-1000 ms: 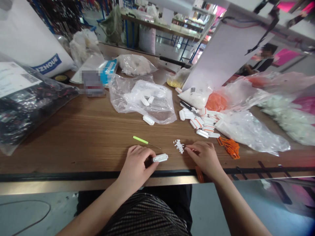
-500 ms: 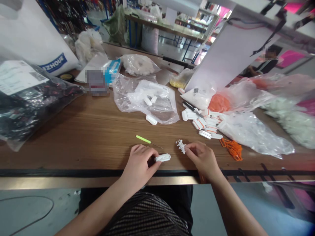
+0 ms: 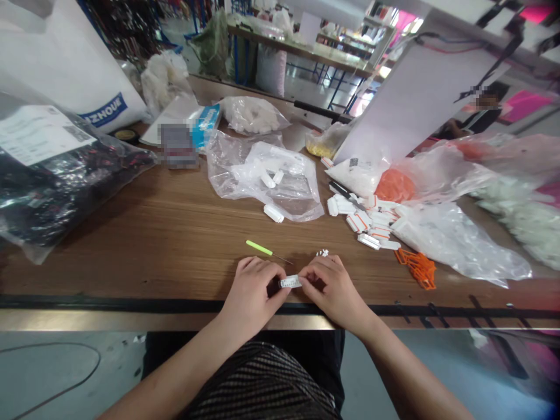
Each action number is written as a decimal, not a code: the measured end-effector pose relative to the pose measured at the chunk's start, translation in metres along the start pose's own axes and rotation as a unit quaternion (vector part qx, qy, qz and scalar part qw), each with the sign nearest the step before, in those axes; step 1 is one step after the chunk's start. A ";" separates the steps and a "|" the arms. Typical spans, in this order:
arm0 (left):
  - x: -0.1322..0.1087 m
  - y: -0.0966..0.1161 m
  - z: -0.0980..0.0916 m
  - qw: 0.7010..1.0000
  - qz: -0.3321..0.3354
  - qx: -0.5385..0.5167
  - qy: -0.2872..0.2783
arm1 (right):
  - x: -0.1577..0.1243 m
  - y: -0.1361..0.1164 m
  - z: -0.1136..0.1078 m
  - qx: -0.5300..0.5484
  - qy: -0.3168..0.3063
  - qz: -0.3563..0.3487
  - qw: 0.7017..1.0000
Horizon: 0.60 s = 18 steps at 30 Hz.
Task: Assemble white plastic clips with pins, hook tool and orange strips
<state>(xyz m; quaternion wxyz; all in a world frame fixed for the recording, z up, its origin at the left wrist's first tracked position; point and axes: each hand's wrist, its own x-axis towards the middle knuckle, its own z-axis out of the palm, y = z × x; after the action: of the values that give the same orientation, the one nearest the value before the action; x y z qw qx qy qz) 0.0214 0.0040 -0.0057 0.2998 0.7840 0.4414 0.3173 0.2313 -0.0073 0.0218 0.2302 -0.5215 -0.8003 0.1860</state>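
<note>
My left hand [image 3: 258,290] is closed around one end of a white plastic connector housing [image 3: 289,282], whose upward side shows rows of small holes. At its other end, the thumb and fingertips of my right hand [image 3: 328,287] are pinched together, touching or nearly touching the housing. Whatever lies between those fingertips is hidden. Just beyond my right hand, part of a pile of tiny white plastic pieces [image 3: 322,252] shows. A pick with a yellow-green handle [image 3: 259,247] and a thin metal shaft lies past my left hand.
One white housing [image 3: 273,213] lies by an open clear bag [image 3: 223,175]. To the right are several white housings with orange parts [image 3: 359,221], orange plastic pieces [image 3: 417,269] and filled bags [image 3: 464,239]. A large dark-filled bag [image 3: 56,181] stands left. A person [image 3: 476,114] is in the background.
My right hand has moved left from the pile of tiny white pieces to the housing's right end. My left hand keeps hold of the housing. The view has shifted slightly.
</note>
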 end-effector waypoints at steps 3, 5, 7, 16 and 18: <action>-0.001 0.000 0.000 1.000 0.001 0.000 0.000 | 0.000 -0.001 -0.003 -0.031 0.005 -0.026 0.999; -0.001 0.000 0.000 1.000 0.001 -0.001 0.001 | -0.001 -0.001 -0.006 -0.037 0.013 -0.041 0.998; 0.000 0.001 0.000 1.000 0.000 -0.002 0.002 | -0.002 -0.001 -0.007 -0.038 0.033 -0.050 0.997; 0.000 0.000 0.000 1.000 0.001 0.002 0.003 | -0.011 -0.006 0.003 -0.138 0.084 -0.123 0.979; 0.000 0.000 0.000 1.000 -0.002 0.005 -0.002 | -0.014 0.005 -0.003 -0.092 0.084 -0.097 0.987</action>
<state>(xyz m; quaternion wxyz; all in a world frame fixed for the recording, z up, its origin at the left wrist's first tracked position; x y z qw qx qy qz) 0.0211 0.0037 -0.0059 0.2972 0.7852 0.4442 0.3128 0.2420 -0.0184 0.0194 0.2646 -0.4740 -0.8387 0.0436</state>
